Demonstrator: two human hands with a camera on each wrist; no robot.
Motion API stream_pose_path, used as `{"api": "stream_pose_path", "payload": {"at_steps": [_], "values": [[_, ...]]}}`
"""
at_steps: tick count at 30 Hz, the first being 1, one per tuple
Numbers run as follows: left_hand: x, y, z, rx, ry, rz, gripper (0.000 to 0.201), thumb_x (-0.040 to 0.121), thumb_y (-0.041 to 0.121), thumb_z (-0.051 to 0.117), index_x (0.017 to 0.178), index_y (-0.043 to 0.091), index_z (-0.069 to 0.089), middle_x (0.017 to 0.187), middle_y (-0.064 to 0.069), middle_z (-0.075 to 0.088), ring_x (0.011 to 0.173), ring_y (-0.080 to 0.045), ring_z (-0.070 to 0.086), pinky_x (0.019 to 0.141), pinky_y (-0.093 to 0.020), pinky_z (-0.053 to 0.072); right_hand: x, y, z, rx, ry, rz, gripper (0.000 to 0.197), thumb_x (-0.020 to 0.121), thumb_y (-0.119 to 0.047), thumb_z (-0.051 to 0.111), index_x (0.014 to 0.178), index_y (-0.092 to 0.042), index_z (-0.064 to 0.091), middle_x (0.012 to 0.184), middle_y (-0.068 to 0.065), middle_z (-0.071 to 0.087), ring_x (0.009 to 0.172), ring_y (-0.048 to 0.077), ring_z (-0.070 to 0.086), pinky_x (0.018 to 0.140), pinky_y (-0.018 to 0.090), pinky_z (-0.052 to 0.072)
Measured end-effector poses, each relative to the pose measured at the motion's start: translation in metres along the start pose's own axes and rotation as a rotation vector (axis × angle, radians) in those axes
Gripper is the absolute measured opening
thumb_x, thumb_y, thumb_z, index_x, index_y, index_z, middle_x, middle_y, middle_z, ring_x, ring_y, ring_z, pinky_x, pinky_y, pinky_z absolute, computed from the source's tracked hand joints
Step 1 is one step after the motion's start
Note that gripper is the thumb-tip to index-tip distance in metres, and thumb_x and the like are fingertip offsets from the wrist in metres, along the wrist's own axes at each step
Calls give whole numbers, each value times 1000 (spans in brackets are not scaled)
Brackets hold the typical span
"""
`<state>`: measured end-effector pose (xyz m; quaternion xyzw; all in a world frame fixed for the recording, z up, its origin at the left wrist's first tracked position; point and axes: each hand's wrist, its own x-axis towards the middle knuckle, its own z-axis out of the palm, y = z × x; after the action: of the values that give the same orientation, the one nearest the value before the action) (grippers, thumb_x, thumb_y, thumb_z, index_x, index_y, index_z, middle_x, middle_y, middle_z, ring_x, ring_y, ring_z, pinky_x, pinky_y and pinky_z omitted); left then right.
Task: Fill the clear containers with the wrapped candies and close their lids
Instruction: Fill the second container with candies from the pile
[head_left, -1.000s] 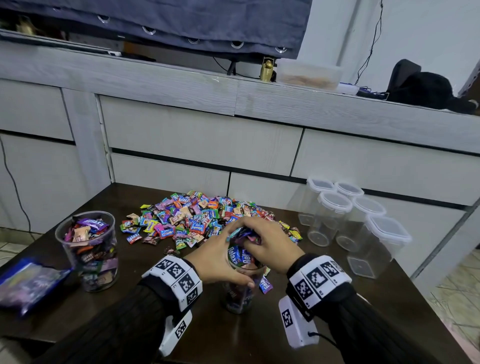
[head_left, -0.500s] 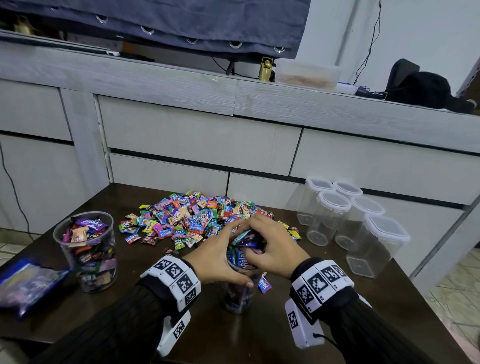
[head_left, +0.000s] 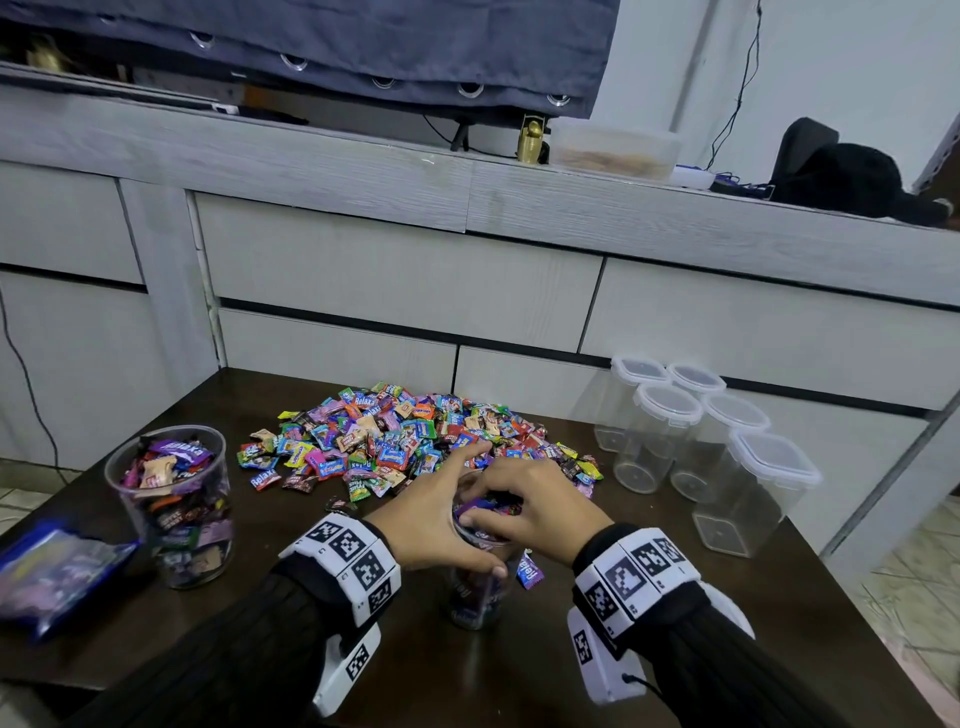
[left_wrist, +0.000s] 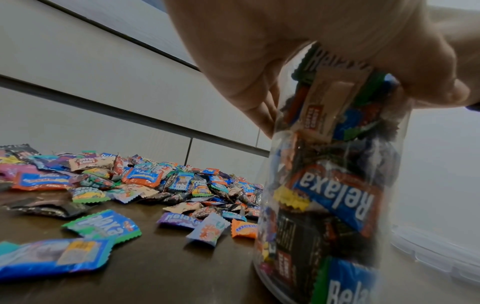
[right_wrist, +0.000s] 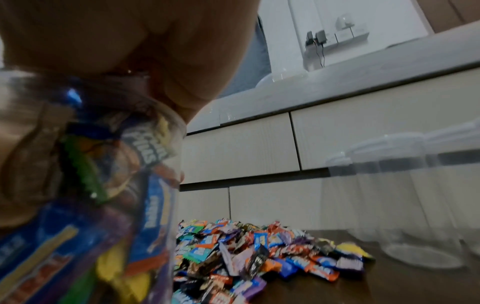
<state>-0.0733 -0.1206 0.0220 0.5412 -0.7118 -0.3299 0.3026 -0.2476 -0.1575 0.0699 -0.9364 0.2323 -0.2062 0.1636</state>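
Observation:
A clear round container (head_left: 475, 597) packed with wrapped candies stands near the table's front, with no lid on it. My left hand (head_left: 436, 519) grips its upper part, thumb on the near side; the left wrist view shows that hand (left_wrist: 285, 51) wrapped round the container (left_wrist: 324, 185). Over the mouth, my right hand (head_left: 530, 509) has its fingers curled on purple wrapped candies at the rim. In the right wrist view the right hand (right_wrist: 155, 41) sits on top of the container (right_wrist: 91, 205). Behind lies the loose candy pile (head_left: 410, 441).
A second open container (head_left: 174, 509), heaped with candies, stands at the left beside a blue bag (head_left: 52, 577). Several empty lidded containers (head_left: 665, 436) cluster at the right rear. One loose candy (head_left: 530, 571) lies by the held container. Grey drawers rise behind the dark table (head_left: 467, 675).
My right hand has come down with its bunch of candies from above the mouth into the top of the container. The left hand has kept its grip.

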Motion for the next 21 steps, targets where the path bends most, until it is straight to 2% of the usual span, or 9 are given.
{"api": "stream_pose_path", "payload": {"at_steps": [4,6,8,10,13,15,18,19,21], "values": [[0,0,0,5,19,11,121,47,55,88,142,51,12,129,22,50,125,0,48,104,-18,39,3,0,-11,-27,-7,-37,35,74,-28,79,106,-16,70,105,0,68,99,11,59,87,17,41],[1,1,0,6,25,11,117,48,52,90,138,51,14,128,25,45,128,1,44,105,-18,37,5,0,-16,-26,18,-35,42,68,-28,82,106,-17,69,105,-1,67,98,12,58,86,18,41],[1,0,1,11,27,8,116,51,49,91,137,50,13,133,22,43,131,1,39,106,-20,34,6,-1,-20,-15,16,-6,49,64,-30,85,108,-18,67,106,-2,65,98,11,57,86,21,42],[2,-1,1,26,30,1,120,50,52,90,141,47,12,140,12,43,133,-1,37,107,-21,32,5,0,-23,32,21,30,54,61,-32,87,110,-20,66,106,-4,63,98,8,56,85,21,44],[2,-3,1,52,33,-3,122,49,54,90,142,46,10,141,9,45,131,-1,39,100,-8,30,3,-1,-27,169,73,105,50,64,-36,85,109,-25,66,104,-14,62,97,-1,57,81,17,47],[2,-4,1,37,29,-1,117,51,52,90,136,54,10,137,14,45,123,6,39,92,-2,28,3,1,-31,164,108,118,43,68,-38,82,106,-25,67,102,-15,64,90,-2,57,75,12,44],[0,-2,0,9,32,10,112,51,47,92,130,62,14,129,27,42,114,24,37,92,1,30,3,2,-37,87,-27,190,41,69,-36,82,107,-29,67,101,-10,67,79,3,60,68,14,46],[0,0,0,7,33,11,112,52,47,92,133,59,16,130,25,44,116,21,40,96,-3,34,3,0,-36,53,-87,210,43,68,-34,83,108,-29,67,101,-9,66,77,6,61,69,19,49],[-1,3,0,4,30,12,118,52,47,92,144,45,18,138,14,47,126,2,47,107,-23,40,5,-4,-31,-7,-151,216,47,68,-31,83,112,-26,66,97,-10,62,73,9,60,70,22,51]]}}
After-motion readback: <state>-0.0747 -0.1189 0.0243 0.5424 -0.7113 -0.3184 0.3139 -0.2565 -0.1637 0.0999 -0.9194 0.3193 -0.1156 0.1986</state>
